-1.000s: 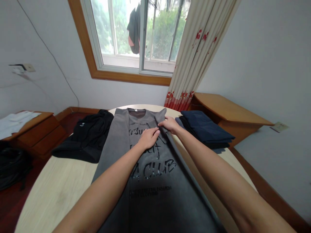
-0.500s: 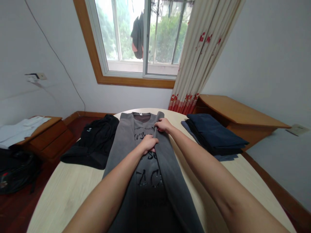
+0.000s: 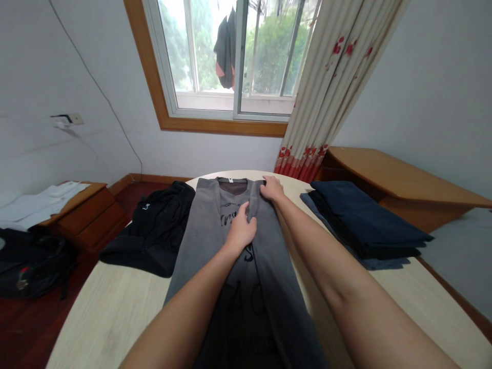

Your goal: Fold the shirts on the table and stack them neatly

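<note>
Conceivably, uneven pressure could crease the printed gray shirt [image 3: 249, 277] on the worktop [image 3: 111, 297], or a careless tug unfold its turned-in panel [image 3: 272, 251]. The shirt lies beneath both hands: left hand [image 3: 241, 229] loosely spread below the collar [image 3: 239, 181], right hand [image 3: 272, 188] to the collar's right, its grip too obscured to tell.

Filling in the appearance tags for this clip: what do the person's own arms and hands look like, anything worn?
Left hand and right hand are ungloved; no rings show. Left arm and right arm are bare as far as the picture shows: no sleeves, watch, bracelet, cables or markings visible. Nail detail is too small to tell.
</note>
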